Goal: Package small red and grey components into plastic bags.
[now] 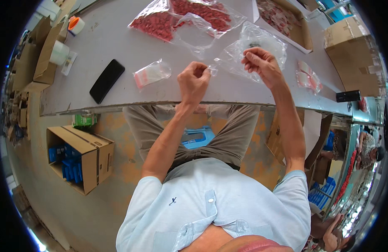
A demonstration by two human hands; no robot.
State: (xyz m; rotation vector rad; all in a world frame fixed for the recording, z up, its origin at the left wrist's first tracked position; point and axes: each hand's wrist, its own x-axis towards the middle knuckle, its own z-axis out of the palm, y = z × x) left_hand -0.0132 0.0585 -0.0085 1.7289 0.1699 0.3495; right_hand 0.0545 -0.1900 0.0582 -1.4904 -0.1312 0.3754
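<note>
My left hand (193, 82) is closed in a pinch just above the table. A small clear plastic bag (213, 69) sticks out from between its thumb and fingers. To the right, my right hand (263, 66) hovers over a large clear plastic bag (272, 44), fingertips together; whatever they may hold is too small to make out. Some small dark pieces (253, 43) show in that bag, just beyond the fingertips. Left of my left hand lies a stack of small clear bags (153, 74) with a pinkish edge.
A big clear bag of red pieces (160, 23) lies at the back, beside an open box (305, 35) of small filled packets. A black phone (107, 81) lies left; filled packets (308, 77) and a black object (348, 96) lie right. Cardboard boxes (351, 54) flank the table.
</note>
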